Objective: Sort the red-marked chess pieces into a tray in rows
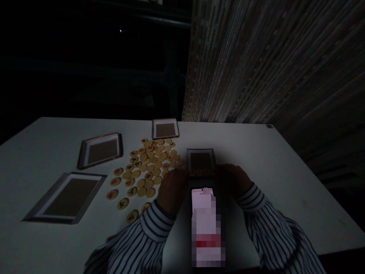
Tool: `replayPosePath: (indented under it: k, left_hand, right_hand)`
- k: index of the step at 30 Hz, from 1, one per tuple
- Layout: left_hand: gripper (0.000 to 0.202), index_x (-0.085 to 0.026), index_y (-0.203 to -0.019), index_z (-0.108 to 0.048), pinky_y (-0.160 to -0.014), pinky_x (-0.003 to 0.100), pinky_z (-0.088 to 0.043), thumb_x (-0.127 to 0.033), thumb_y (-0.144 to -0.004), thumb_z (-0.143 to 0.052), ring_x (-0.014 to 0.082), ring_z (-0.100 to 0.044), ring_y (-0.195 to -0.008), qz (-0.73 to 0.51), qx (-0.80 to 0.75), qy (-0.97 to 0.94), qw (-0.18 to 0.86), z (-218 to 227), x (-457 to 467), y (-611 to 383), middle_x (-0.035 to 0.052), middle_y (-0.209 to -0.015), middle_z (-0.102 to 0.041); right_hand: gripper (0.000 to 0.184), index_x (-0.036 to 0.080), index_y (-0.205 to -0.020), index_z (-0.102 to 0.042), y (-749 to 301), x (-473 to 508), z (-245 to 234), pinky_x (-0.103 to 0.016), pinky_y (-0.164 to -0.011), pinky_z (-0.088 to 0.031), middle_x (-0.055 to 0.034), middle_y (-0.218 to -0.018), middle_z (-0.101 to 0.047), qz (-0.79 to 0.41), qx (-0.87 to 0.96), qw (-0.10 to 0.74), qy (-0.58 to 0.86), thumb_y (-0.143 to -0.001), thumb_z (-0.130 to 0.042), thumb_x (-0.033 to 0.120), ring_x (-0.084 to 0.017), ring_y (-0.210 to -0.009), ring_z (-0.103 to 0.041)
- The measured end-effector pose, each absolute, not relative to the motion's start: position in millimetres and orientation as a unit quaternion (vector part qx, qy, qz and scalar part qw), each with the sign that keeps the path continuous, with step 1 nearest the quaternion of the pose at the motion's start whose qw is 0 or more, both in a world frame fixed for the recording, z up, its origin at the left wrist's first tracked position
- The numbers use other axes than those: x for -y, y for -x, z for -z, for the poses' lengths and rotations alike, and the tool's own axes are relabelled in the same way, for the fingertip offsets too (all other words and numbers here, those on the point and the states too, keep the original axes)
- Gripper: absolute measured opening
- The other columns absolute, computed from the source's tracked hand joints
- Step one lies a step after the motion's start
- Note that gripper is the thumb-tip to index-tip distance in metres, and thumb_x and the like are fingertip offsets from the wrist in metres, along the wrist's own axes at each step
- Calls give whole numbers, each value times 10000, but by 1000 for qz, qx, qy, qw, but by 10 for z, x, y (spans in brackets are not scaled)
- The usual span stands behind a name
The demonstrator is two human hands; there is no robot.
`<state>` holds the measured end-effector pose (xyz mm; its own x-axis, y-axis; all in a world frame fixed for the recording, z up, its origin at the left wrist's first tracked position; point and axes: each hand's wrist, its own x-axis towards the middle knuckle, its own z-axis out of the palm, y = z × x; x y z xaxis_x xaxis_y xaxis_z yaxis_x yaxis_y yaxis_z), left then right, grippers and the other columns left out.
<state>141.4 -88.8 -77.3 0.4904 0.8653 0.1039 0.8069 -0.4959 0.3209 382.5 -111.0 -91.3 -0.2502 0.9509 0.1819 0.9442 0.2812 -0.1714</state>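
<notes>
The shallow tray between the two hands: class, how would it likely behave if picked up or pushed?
The tray is probably light for its size, since its walls look thin. Pushed flat along the table, it would likely slide rather than roll, given its four-sided outline. Its low shape suggests little chance of tipping.

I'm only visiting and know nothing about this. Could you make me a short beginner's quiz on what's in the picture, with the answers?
1. How many shallow boxes are in view?
2. True or false: the screen of the phone is dark.
3. Which lies to the left of the left hand?
A, the phone
B, most of the round game pieces
C, the right hand

Key:
1. Four, one of them between the hands.
2. False: it is lit.
3. B; the phone and the right hand are to its right.
</notes>
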Motion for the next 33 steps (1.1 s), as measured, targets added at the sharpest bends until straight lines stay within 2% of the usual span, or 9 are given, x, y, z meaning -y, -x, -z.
replayPosePath:
  k: [7, 16, 21, 24, 27, 33]
  left_hand:
    - [242, -194, -987, -615, -719, 351, -417, -223, -866, -407, 221, -578, -823, -122, -486, -859, 110, 770, 874, -1427, 60, -862, -650]
    - [226, -189, -984, -616, -728, 339, -413, -222, -866, -425, 212, -585, -829, -144, -483, -857, 109, 783, 870, -1435, 57, -867, -654]
    - [238, -192, -959, -619, -716, 350, -422, -218, -871, -400, 218, -589, -824, -130, -488, -857, 106, 764, 864, -1442, 60, -852, -654]
    - [235, -181, -977, -616, -735, 356, -431, -210, -857, -416, 220, -589, -835, -132, -489, -856, 107, 754, 869, -1426, 69, -874, -656]
    - [241, -162, -1011, -611, -783, 369, -436, -207, -841, -446, 228, -586, -885, -172, -495, -845, 107, 750, 869, -1384, 79, -913, -661]
    - [266, -172, -1056, -602, -820, 362, -457, -236, -847, -450, 205, -592, -914, -273, -508, -806, 130, 698, 871, -1288, 66, -970, -667]
  right_hand:
    - [332, 155, -1081, -615, -3788, 1083, 891, -343, -758, -476, -106, -1009, -672, -7, 788, 66, 612, -776, -513, 237, -218, -878, -624]
    - [308, 168, -1069, -620, -3795, 1079, 911, -346, -751, -484, -95, -1008, -673, 3, 791, 69, 608, -784, -529, 242, -216, -885, -622]
    - [308, 154, -1045, -625, -3808, 1083, 915, -338, -736, -487, -99, -967, -682, 8, 792, 104, 602, -763, -540, 245, -213, -857, -630]
    - [292, 148, -1013, -628, -3821, 1099, 883, -308, -687, -490, -80, -874, -695, -1, 780, 162, 604, -758, -540, 259, -183, -767, -638]
    - [260, 165, -978, -633, -3831, 1109, 854, -288, -646, -480, -48, -770, -689, 12, 755, 222, 617, -763, -511, 243, -154, -671, -625]
    - [255, 161, -912, -644, -3868, 1096, 864, -283, -611, -467, -54, -705, -673, 34, 715, 257, 649, -785, -451, 268, -156, -617, -608]
